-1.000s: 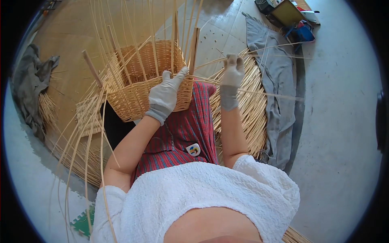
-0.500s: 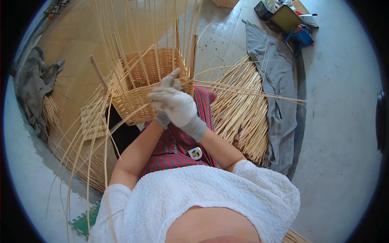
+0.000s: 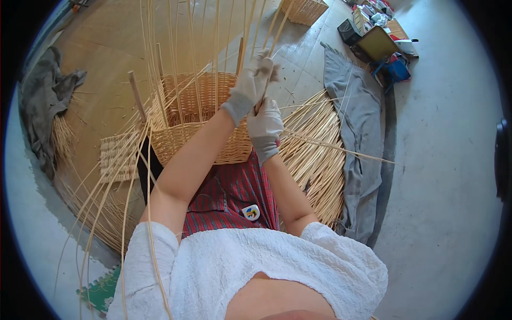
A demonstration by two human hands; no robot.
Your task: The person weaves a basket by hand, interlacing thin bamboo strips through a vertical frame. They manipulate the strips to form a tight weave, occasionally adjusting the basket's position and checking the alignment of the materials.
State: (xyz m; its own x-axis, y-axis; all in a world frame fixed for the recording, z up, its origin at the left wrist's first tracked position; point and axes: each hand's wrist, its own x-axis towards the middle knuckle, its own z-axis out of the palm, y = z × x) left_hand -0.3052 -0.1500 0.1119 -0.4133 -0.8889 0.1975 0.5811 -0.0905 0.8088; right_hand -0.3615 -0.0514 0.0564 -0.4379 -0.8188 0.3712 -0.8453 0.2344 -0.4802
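A woven cane basket (image 3: 194,144) with long upright canes rests over my red striped cloth (image 3: 229,197). My gloved left hand (image 3: 254,80) is raised at the basket's right corner, its fingers closed around an upright stake (image 3: 266,88). Just below, my gloved right hand (image 3: 265,125) is wrapped around the lower part of that stake, beside the rim. Loose canes trail rightward past it and hang from the basket's left side. A flat woven piece (image 3: 118,159) lies left of the basket.
A pile of cut canes (image 3: 312,176) lies at right along a grey cloth (image 3: 360,144). A dark cloth (image 3: 45,106) is at left, with more canes. Farther back stand another basket (image 3: 304,10) and boxes with a blue bag (image 3: 394,66). A green mat (image 3: 101,288) is at lower left.
My left hand has risen to the corner stake. My right hand came in from the right to meet the left, then moved to the stake below it. The basket shifted slightly down in view.
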